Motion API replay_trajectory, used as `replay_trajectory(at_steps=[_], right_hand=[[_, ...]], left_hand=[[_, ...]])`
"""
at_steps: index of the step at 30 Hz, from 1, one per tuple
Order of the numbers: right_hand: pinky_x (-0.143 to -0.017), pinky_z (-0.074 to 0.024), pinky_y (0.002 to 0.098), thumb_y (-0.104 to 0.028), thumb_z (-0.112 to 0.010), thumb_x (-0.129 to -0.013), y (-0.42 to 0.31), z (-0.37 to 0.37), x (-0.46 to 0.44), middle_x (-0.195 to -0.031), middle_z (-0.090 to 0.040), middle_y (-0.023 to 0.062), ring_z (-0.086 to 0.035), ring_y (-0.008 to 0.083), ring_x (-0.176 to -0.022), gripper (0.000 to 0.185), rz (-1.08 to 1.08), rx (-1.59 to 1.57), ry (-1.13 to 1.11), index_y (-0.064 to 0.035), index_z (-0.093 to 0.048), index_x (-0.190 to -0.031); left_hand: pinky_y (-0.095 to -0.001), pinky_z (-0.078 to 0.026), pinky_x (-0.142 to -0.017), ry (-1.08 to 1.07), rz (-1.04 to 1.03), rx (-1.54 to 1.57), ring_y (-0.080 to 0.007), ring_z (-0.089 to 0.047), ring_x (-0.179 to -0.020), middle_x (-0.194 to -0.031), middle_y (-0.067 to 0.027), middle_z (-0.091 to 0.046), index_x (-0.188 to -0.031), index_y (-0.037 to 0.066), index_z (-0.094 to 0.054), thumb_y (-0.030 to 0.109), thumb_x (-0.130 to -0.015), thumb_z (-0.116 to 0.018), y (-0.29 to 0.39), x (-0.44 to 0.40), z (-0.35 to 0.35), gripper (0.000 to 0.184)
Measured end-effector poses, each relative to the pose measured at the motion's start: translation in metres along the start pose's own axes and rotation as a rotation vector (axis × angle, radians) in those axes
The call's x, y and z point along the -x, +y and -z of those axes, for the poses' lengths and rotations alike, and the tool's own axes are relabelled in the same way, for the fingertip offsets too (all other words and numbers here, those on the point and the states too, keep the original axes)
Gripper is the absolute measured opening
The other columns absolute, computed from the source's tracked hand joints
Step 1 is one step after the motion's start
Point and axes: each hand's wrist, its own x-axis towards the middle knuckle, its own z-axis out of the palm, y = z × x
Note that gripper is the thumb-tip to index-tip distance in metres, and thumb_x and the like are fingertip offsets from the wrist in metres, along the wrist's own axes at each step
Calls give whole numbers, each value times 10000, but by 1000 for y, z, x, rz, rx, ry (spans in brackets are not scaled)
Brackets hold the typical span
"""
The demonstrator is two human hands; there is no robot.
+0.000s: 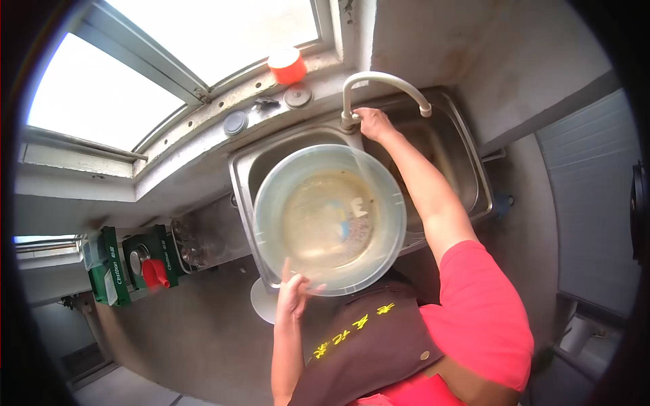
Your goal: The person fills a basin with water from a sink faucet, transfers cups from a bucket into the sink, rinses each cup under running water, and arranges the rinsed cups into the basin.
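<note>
A large round translucent plastic basin [379, 176] sits over the left bowl of the steel double sink [238, 177], overlapping the divider. Through it I see a pale printed label with blue on its bottom; whether it holds water I cannot tell. My left hand [293, 296] grips the basin's near left edge, one finger stretched up along the wall. With my arm stretched across the right bowl, my right hand [374, 124] is closed at the base of the white curved faucet [387, 78], where its handle sits. The spout points over the right bowl.
On the window ledge stand an orange-red container [287, 66], a round lid [297, 96] and a grey lid [235, 122]. Green crates [110, 271] and a red scoop [156, 273] are at the left. A white round object [263, 302] shows below the sink's corner.
</note>
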Motion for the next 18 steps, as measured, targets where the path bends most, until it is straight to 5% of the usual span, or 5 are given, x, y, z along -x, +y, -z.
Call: replay_trajectory(at_steps=[8, 11, 14, 16, 18], right_hand=[[-826, -425, 448, -143, -488, -788, 3, 8, -3, -1000, -633, 140, -589, 286, -973, 247, 24, 387, -239, -111, -658, -964], [-798, -435, 435, -208, -497, -816, -17, 34, 25, -966, -636, 153, -596, 281, -947, 241, 233, 410, -274, -80, -653, -948], [-767, -445, 411, -213, -551, -814, -54, 91, 104, -907, -641, 153, -604, 273, -910, 213, 294, 177, -64, -67, -644, -939], [-743, -453, 396, -135, -621, -777, -37, 125, 153, -875, -636, 140, -601, 283, -870, 178, 381, -13, 467, -65, -633, -939], [-827, -430, 384, -85, -683, -729, -16, 155, 211, -956, -620, 119, -554, 301, -943, 271, 80, 181, 906, -38, -605, -985]], left_hand=[[-515, -512, -768, -219, 218, -77, -295, -494, -990, -1148, -140, -398, -1328, 63, -239, 5, -749, -489, -28, -50, -119, 633], [-477, -544, -734, -314, 224, -61, -290, -486, -988, -1101, -139, -401, -1256, 11, -291, 26, -767, -501, -43, -75, -134, 532], [-455, -542, -753, -372, 281, 0, -293, -483, -1008, -1108, -147, -406, -1213, 8, -328, 19, -769, -502, -54, -104, -146, 476], [-450, -533, -777, -426, 353, 96, -291, -483, -1011, -1112, -151, -410, -1192, 12, -348, 13, -770, -500, -56, -120, -159, 449], [-448, -522, -803, -470, 456, 207, -287, -483, -1009, -1112, -152, -413, -1177, 14, -362, 8, -772, -496, -58, -130, -167, 426]])
